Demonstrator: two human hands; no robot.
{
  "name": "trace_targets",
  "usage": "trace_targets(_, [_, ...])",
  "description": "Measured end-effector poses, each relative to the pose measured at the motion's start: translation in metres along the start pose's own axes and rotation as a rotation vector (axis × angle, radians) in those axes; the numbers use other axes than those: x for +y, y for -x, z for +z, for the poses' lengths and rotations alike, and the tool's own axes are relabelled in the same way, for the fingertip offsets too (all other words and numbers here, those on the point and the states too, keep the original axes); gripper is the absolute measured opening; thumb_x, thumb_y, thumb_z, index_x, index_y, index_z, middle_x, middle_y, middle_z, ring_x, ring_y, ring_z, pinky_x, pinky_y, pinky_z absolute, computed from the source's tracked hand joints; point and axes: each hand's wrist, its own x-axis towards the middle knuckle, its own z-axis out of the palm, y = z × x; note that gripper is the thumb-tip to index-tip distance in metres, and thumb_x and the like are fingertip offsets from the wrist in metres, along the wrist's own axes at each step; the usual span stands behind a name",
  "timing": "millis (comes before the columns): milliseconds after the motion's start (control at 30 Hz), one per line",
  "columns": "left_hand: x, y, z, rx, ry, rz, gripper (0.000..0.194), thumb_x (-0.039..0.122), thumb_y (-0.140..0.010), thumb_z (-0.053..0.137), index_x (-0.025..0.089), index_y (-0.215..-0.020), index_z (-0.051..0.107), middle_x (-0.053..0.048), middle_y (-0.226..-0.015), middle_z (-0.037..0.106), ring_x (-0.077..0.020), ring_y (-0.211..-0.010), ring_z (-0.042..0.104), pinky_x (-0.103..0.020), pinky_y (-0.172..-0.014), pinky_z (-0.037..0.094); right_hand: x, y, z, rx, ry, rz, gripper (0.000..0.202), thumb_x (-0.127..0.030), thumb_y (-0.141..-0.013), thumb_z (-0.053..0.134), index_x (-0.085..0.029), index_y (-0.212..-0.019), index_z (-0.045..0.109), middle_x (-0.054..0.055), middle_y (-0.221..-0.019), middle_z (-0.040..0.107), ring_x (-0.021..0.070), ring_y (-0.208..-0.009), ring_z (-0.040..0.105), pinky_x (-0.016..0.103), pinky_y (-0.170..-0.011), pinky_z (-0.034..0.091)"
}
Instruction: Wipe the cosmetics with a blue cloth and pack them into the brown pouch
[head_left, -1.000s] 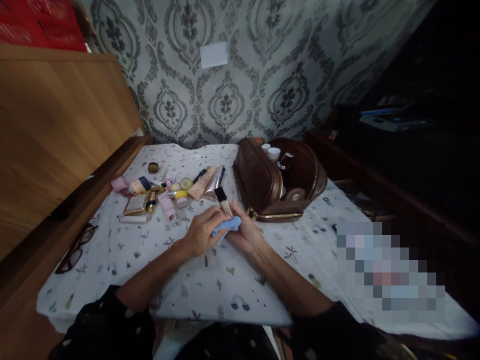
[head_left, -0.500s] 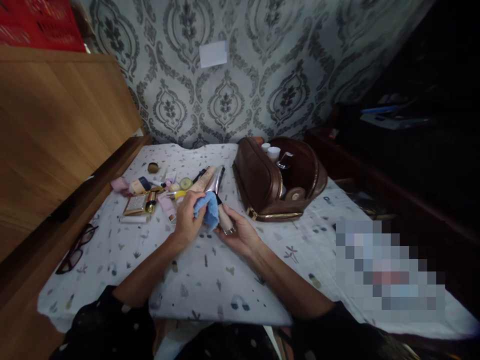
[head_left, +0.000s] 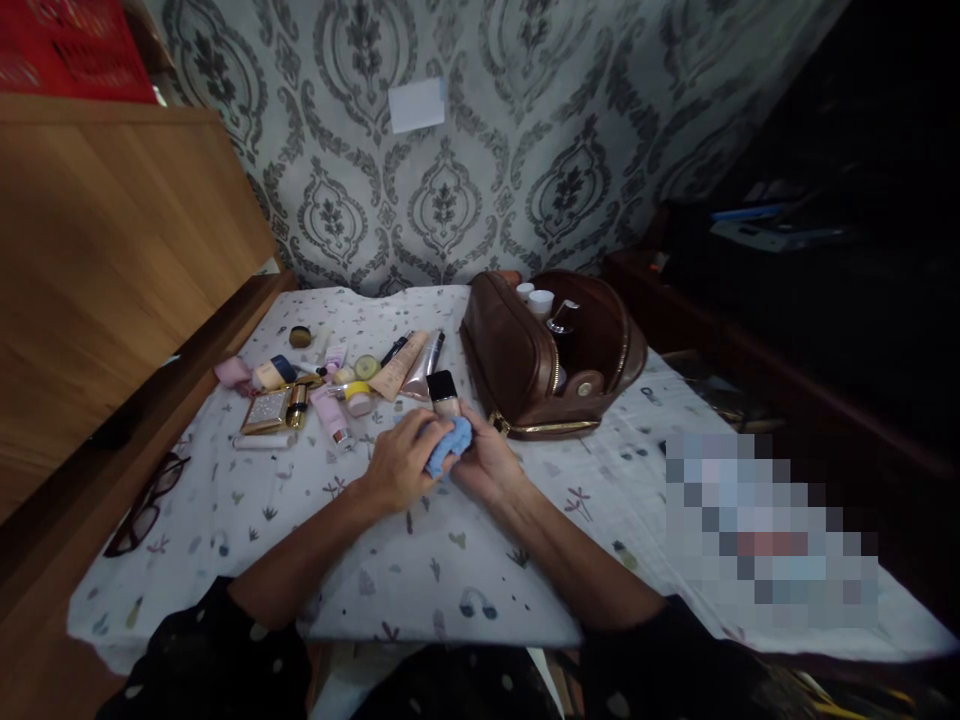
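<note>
My right hand [head_left: 487, 460] is closed around a foundation bottle [head_left: 445, 402] with a black cap and a beige body, tilted over the table. My left hand [head_left: 401, 460] grips a crumpled blue cloth [head_left: 450, 447], pressed against the lower part of the bottle, which the cloth and fingers hide. Just beyond the cap lie a silvery pink tube [head_left: 424, 368] and a beige tube [head_left: 400, 366]. A yellow-lidded jar [head_left: 358, 397] and a pink tube [head_left: 328, 415] are to the left of my left hand.
An open brown toiletry bag [head_left: 510, 345] with white-capped containers stands right of centre. Farther left are a glittery gold compact [head_left: 266, 410], a brush [head_left: 300, 337] and eyeglasses [head_left: 146, 505]. A wooden panel [head_left: 127, 220] borders the left; a blurred patch [head_left: 765, 530] covers something at right.
The cloth has moved from the cap end down to the bottle's lower body, my left hand shifting right and nearer. The black cap is now uncovered. The view has shifted slightly.
</note>
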Motion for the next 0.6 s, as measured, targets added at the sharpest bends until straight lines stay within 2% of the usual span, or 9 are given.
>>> trace_targets(100, [0.003,0.001,0.001,-0.046,0.071,0.087,0.024,0.028,-0.093,0.052,0.021,-0.116,0.058,-0.008,-0.104,0.062,-0.0212,-0.097,0.064,-0.031,-0.077,0.055,-0.005,0.003,0.002,-0.037,0.007,0.048,0.021,-0.037,-0.08,0.076,-0.017,-0.077,0.068,0.002,-0.069,0.071,0.018,-0.066,0.067,0.031,-0.068,0.06])
trace_targets(200, [0.003,0.0,-0.002,-0.036,0.175,0.108,0.024,0.026,-0.093,0.053,0.02,-0.115,0.058,-0.008,-0.101,0.063,-0.0202,-0.094,0.064,-0.03,-0.077,0.054,-0.008,0.007,0.005,-0.045,-0.042,0.07,0.021,-0.034,-0.08,0.077,-0.015,-0.08,0.068,0.004,-0.072,0.072,0.0162,-0.068,0.068,0.028,-0.07,0.06])
trace_targets(333, [-0.005,-0.005,-0.009,0.106,0.262,-0.046,0.021,0.025,-0.094,0.054,0.019,-0.114,0.057,-0.007,-0.098,0.063,-0.0183,-0.091,0.063,-0.03,-0.08,0.052,-0.005,0.009,0.007,-0.053,-0.106,0.048,0.013,-0.022,-0.078,0.078,-0.017,-0.084,0.067,0.001,-0.075,0.072,0.0135,-0.068,0.068,0.024,-0.066,0.059])
trace_targets(467, [-0.019,-0.01,-0.015,0.265,0.236,-0.275,0.018,0.027,-0.095,0.053,0.019,-0.11,0.057,-0.006,-0.099,0.064,-0.0176,-0.092,0.062,-0.03,-0.082,0.05,0.0,0.011,0.009,-0.035,-0.065,0.054,0.01,-0.022,-0.081,0.074,-0.017,-0.086,0.067,0.0,-0.073,0.071,0.0127,-0.063,0.066,0.023,-0.059,0.058])
trace_targets(533, [-0.024,-0.011,-0.015,0.278,0.233,-0.316,0.017,0.027,-0.095,0.054,0.019,-0.109,0.057,-0.005,-0.099,0.064,-0.0177,-0.092,0.061,-0.03,-0.083,0.05,0.002,0.013,0.01,-0.03,-0.045,0.054,0.009,-0.021,-0.081,0.074,-0.017,-0.087,0.067,0.001,-0.074,0.072,0.013,-0.064,0.066,0.024,-0.06,0.058])
trace_targets(600, [-0.024,-0.011,-0.013,0.25,0.235,-0.297,0.016,0.026,-0.094,0.055,0.019,-0.108,0.058,-0.005,-0.098,0.064,-0.0174,-0.091,0.061,-0.03,-0.082,0.05,0.003,0.013,0.01,-0.046,-0.03,0.037,0.01,-0.02,-0.08,0.074,-0.017,-0.087,0.067,0.001,-0.076,0.072,0.0135,-0.066,0.066,0.024,-0.06,0.058])
